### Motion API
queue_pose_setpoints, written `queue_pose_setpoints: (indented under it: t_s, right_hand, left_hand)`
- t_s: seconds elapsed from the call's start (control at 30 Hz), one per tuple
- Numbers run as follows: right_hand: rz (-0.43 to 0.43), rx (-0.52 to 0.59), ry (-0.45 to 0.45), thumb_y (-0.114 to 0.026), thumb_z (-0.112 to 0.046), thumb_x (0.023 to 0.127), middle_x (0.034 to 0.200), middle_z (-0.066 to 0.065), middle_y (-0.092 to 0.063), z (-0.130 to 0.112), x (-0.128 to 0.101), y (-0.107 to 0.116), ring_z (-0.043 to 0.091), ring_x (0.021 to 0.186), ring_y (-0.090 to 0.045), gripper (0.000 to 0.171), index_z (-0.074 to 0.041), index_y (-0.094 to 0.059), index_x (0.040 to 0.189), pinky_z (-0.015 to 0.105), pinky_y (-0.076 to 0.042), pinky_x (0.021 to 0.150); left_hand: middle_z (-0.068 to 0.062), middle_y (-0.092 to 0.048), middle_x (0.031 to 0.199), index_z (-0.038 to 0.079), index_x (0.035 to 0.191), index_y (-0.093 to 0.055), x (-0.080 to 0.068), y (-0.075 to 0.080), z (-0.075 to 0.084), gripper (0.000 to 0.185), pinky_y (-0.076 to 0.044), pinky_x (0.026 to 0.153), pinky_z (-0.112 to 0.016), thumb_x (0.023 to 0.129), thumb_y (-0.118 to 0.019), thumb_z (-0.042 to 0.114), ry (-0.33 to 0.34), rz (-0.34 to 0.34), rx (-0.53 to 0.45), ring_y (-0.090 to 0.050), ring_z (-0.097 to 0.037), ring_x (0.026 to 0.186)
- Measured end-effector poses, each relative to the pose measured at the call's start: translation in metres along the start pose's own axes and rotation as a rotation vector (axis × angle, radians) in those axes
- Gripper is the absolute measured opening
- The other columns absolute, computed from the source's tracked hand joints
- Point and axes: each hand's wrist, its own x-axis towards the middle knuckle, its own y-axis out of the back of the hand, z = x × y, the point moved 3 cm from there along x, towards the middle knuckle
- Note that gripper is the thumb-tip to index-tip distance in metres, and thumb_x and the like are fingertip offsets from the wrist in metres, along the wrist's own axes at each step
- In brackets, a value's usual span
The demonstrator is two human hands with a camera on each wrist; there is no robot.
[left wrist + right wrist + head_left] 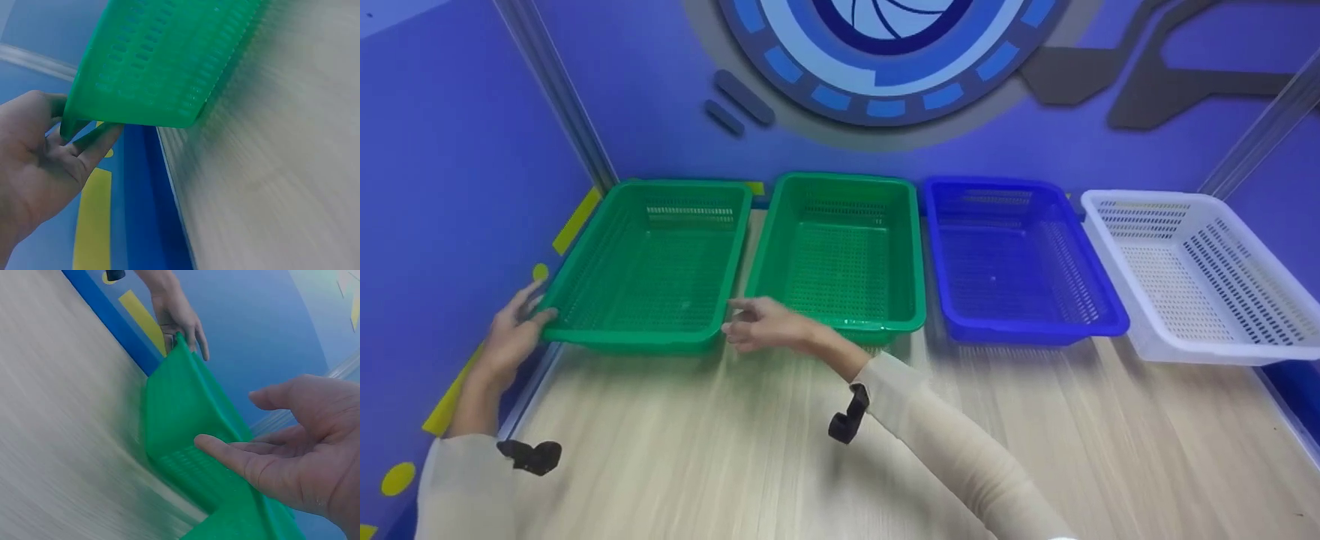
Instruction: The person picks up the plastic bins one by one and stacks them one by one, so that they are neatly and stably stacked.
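Note:
Four plastic baskets stand in a row, with a green basket [634, 337] at the far left. My left hand [506, 341] grips that basket's front left corner, thumb at the rim. In the left wrist view, its fingers [101, 147] reach under the rim of the green basket [152, 90]. My right hand [769, 322] is by the same basket's front right corner, between it and a second green basket [847, 178]. The right wrist view shows this right hand [304, 444] with its thumb raised apart and fingers extended beside the rim.
A blue basket [1035, 328] and a white basket [1222, 349] stand farther right. The baskets rest on a wood-grain table [697, 450]. A blue wall [450, 187] rises close to the left hand, and a patterned panel [660, 97] stands behind the row.

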Motion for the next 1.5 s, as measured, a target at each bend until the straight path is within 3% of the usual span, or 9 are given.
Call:
queue_pose_setpoints:
  t_s: [0.1, 0.17, 0.27, 0.47, 0.63, 0.97, 1.13, 1.37, 1.5]
  right_hand:
    - [0.016, 0.021, -0.009, -0.054, -0.014, 0.096, 0.14, 0.019, -0.046, 0.005, 0.003, -0.006, 0.022, 0.113, -0.06, 0.07, -0.002, -0.012, 0.151, 0.036, -0.051, 0.093]
    - [0.043, 0.023, -0.005, -0.054, -0.013, 0.096, 0.145, 0.019, -0.041, 0.007, 0.005, -0.01, 0.022, 0.115, -0.059, 0.071, -0.003, -0.011, 0.152, 0.037, -0.051, 0.094]
    - [0.088, 0.037, 0.012, -0.054, -0.012, 0.096, 0.149, 0.019, -0.035, 0.007, 0.007, -0.014, 0.025, 0.119, -0.056, 0.07, -0.002, -0.013, 0.151, 0.041, -0.048, 0.097]
    - [0.182, 0.079, 0.028, -0.059, -0.008, 0.091, 0.15, 0.018, -0.035, 0.006, 0.008, -0.017, 0.028, 0.128, -0.048, 0.071, -0.001, -0.019, 0.15, 0.036, -0.049, 0.097]
    - [0.267, 0.147, 0.061, -0.064, -0.003, 0.086, 0.146, 0.019, -0.04, 0.004, 0.01, -0.019, 0.026, 0.127, -0.051, 0.073, -0.001, -0.025, 0.148, 0.033, -0.051, 0.093]
    - [0.399, 0.319, 0.141, -0.063, 0.006, 0.085, 0.136, 0.018, -0.05, -0.006, 0.008, -0.012, 0.026, 0.106, -0.064, 0.063, -0.003, -0.04, 0.143, 0.036, -0.055, 0.086]
    - [0.446, 0.296, 0.165, -0.065, -0.001, 0.085, 0.127, 0.012, -0.054, -0.014, 0.003, -0.006, 0.022, 0.102, -0.065, 0.06, -0.007, -0.044, 0.141, 0.039, -0.053, 0.088]
    - [0.47, 0.335, 0.214, -0.065, -0.004, 0.086, 0.126, 0.01, -0.053, -0.025, -0.01, 0.002, 0.024, 0.104, -0.065, 0.061, -0.01, -0.042, 0.142, 0.036, -0.054, 0.086]
    - [0.474, 0.448, 0.24, -0.066, -0.004, 0.086, 0.126, 0.012, -0.051, -0.033, -0.017, 0.012, 0.023, 0.104, -0.063, 0.059, -0.011, -0.045, 0.141, 0.041, -0.053, 0.089]
  left_hand:
    - [-0.028, -0.007, 0.155, 0.019, 0.153, 0.0, 0.0, 0.0, -0.005, 0.067, -0.047, 0.096, -0.028, 0.102, -0.037, 0.039, 0.042, -0.062, -0.089, -0.057, -0.013, 0.111]
    - [-0.029, -0.004, 0.155, 0.017, 0.153, 0.001, 0.0, 0.001, -0.009, 0.069, -0.05, 0.085, -0.018, 0.101, -0.04, 0.036, 0.058, -0.098, -0.17, -0.06, 0.0, 0.093]
    - [-0.026, 0.001, 0.155, 0.017, 0.153, 0.003, -0.001, 0.001, -0.013, 0.072, -0.051, 0.083, -0.016, 0.101, -0.044, 0.033, 0.081, -0.128, -0.282, -0.06, 0.003, 0.091]
    - [-0.003, -0.036, 0.134, 0.016, 0.153, -0.004, -0.002, 0.0, -0.015, 0.074, -0.052, 0.081, -0.018, 0.098, -0.053, 0.026, 0.084, -0.102, -0.465, -0.062, 0.0, 0.095]
    - [0.012, -0.044, 0.118, 0.016, 0.153, -0.008, -0.007, 0.0, -0.015, 0.074, -0.054, 0.081, -0.02, 0.096, -0.056, 0.02, 0.075, -0.092, -0.587, -0.063, -0.003, 0.095]
    - [0.007, -0.042, 0.136, 0.017, 0.153, -0.01, -0.011, 0.003, 0.008, 0.07, -0.054, 0.081, -0.023, 0.098, -0.052, 0.011, -0.033, -0.111, -0.727, -0.064, -0.006, 0.099]
    - [0.006, -0.059, 0.122, 0.01, 0.153, -0.01, -0.013, 0.005, 0.025, 0.069, -0.055, 0.082, -0.026, 0.097, -0.05, 0.005, -0.093, -0.127, -0.806, -0.066, -0.012, 0.098]
    - [0.003, -0.061, 0.123, 0.005, 0.152, -0.006, -0.023, -0.002, 0.045, 0.069, -0.055, 0.082, -0.029, 0.097, -0.048, 0.001, -0.16, -0.141, -0.845, -0.067, -0.014, 0.1]
    - [-0.004, -0.063, 0.123, 0.006, 0.152, -0.009, -0.027, -0.006, 0.06, 0.066, -0.055, 0.083, -0.033, 0.097, -0.046, -0.001, -0.194, -0.166, -0.908, -0.068, -0.017, 0.099]
